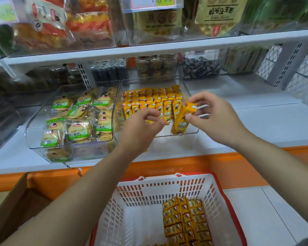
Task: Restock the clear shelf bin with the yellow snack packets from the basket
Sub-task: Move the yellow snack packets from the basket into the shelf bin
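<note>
right hand [215, 118] is pinching one yellow packet [182, 119], thumb on the near face and fingertips curling over the top end. the packet is tilting, w/ its bottom end down at the front right corner of the clear bin [190, 133], just right of the stocked packets [149, 100] that are standing upright in rows across the bin's back and middle.

left hand [142, 126] is hovering over the bin's front left part, fingers curling in toward the thumb. a bit of yellow is showing under them, but i can't tell if it's actually gripping anything (too blurry there).

the white basket [149, 190] w/ the red rim is sitting below and in front of the bin, and the basket packets [185, 221] are lying in tight rows along its right side.

directly left of the bin, a cookie bin [75, 118] is holding round biscuits in green-label wrappers. a cardboard box [16, 201] is sitting lower left of the bin. a price tag [153, 1] is hanging on the shelf above the bin, btw.
</note>
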`<state>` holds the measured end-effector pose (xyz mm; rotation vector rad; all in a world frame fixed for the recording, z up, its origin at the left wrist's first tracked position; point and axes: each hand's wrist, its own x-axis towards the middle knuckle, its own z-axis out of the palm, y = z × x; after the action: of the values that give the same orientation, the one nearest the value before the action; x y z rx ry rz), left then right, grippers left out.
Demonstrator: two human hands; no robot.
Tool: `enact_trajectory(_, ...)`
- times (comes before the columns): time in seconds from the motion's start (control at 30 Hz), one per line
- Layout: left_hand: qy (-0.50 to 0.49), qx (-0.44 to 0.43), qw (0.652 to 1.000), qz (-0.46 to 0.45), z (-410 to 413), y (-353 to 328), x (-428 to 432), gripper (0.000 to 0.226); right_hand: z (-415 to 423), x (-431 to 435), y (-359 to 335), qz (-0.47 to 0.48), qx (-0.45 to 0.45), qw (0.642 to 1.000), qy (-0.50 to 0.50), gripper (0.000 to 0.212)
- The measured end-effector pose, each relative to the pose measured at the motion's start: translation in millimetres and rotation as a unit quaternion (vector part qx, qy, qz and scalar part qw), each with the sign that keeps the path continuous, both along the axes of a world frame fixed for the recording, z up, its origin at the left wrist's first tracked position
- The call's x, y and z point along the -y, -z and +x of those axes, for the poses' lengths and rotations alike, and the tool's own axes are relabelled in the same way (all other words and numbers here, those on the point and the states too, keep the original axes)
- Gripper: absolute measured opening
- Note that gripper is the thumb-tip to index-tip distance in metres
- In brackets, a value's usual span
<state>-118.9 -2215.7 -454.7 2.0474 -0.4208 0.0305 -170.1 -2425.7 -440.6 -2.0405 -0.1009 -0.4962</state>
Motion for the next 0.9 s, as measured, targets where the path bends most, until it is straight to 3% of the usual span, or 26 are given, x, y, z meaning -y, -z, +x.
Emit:
enact_trajectory(0.13, -0.005, 0.093, 0.986, 0.139, 62, 8, 36, 0.034, 15, 22, 8, -0.04, 0.034, 0.997, 0.062, 0.034)
enact_trajectory(0.3, 0.003, 0.203, 0.934, 0.295, 129, 20, 80, 0.061, 31, 33, 17, -0.177, 0.04, 0.98, 0.085, 0.03)
enact_trajectory(0.4, 0.022, 0.221, 0.902, 0.37, 151, 28, 93, 0.069, 49, 36, 17, -0.239, 0.034, 0.966, 0.091, 0.033)
enact_trajectory(0.7, 0.025, 0.212, 0.923, 0.321, 168, 37, 83, 0.04, 118, 34, -12, -0.324, -0.031, 0.94, 0.1, 0.029)
enact_trajectory(0.9, 0.016, 0.202, 0.931, 0.302, 165, 37, 75, 0.033, 154, 16, -20, -0.452, -0.104, 0.878, 0.119, 0.034)
